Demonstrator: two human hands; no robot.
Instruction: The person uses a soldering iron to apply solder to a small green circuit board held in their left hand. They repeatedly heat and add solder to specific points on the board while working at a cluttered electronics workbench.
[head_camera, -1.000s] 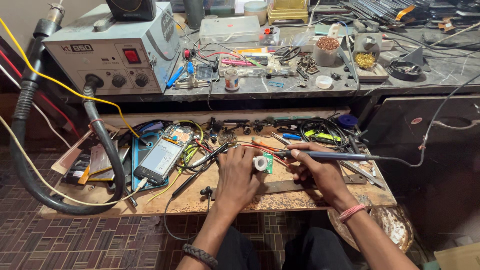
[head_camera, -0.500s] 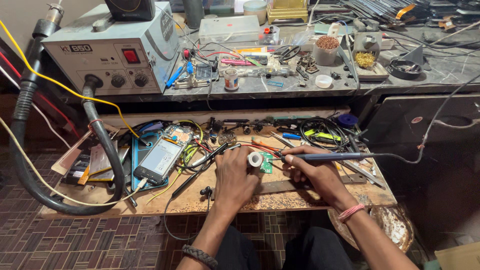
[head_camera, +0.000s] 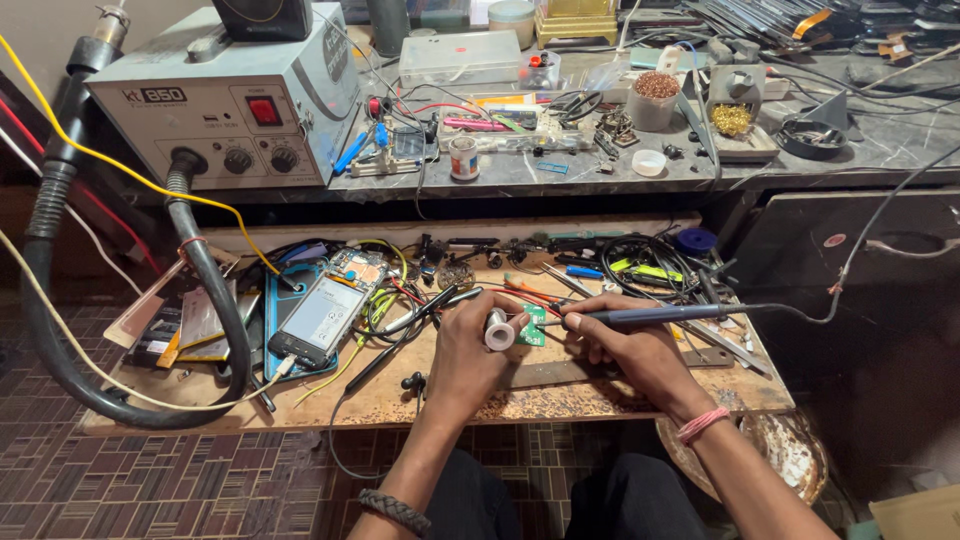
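Left hand (head_camera: 470, 350) – we are gripping a solder spool (head_camera: 497, 329) | right hand (head_camera: 625, 350) – we are clamping a soldering iron (head_camera: 660, 316) | green board (head_camera: 531, 326) lying between them on the worktop (head_camera: 560, 395)

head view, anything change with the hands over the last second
Almost nothing. The left hand keeps the small solder spool beside the green circuit board, and the right hand still holds the soldering iron with its tip at the board. Nothing picked up or let go.
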